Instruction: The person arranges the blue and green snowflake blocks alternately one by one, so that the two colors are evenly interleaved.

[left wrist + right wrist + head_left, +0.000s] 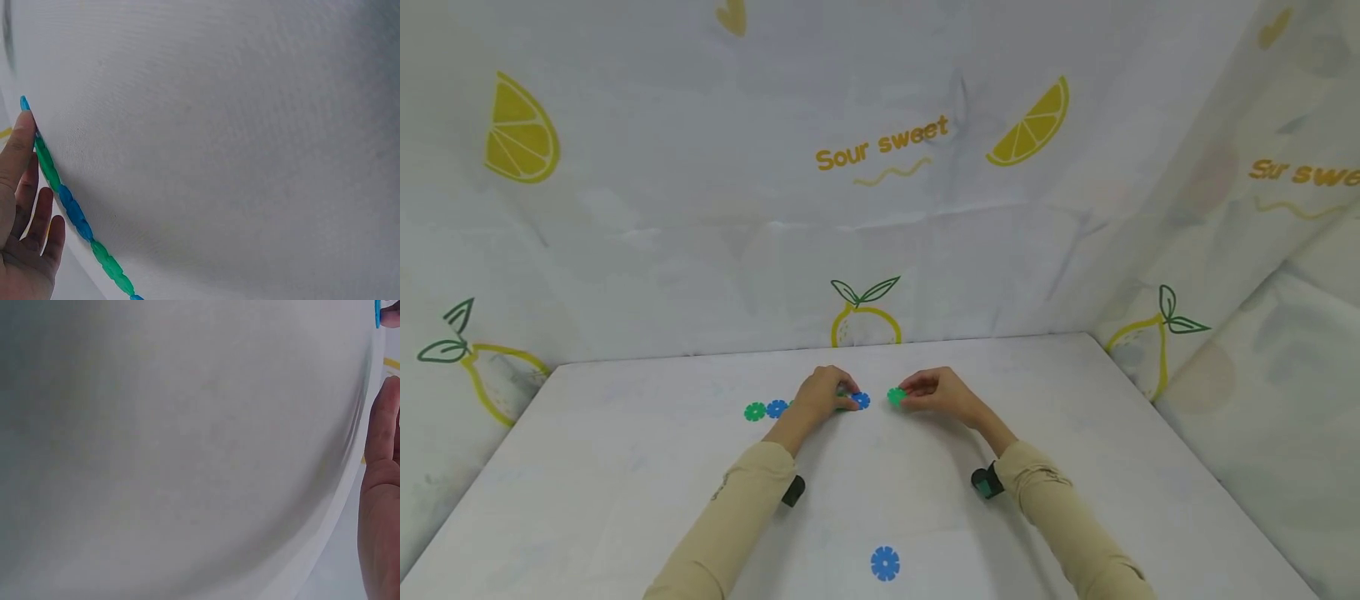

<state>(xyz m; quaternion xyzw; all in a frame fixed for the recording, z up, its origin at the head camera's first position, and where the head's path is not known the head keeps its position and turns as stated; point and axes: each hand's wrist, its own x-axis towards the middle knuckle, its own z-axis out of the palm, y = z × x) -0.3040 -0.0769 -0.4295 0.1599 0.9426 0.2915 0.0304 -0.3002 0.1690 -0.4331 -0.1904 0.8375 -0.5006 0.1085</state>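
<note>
A row of joined, notched plastic discs in alternating green and blue runs along the table; its left end shows a green disc (pixel 755 412) and a blue disc (pixel 777 408). My left hand (pixel 822 393) covers the middle of the row and pinches the blue disc (pixel 862 402) at its right end. Seen edge-on in the left wrist view, the row (pixel 76 212) passes beside my fingers. Just to the right, apart from the row, my right hand (pixel 943 392) pinches a single green disc (pixel 896 397) between thumb and fingertips.
One loose blue disc (pixel 885 564) lies near the front of the white table (pixel 625 483). A pale backdrop cloth (pixel 700 267) printed with lemons rises behind the table's far edge and along the right side.
</note>
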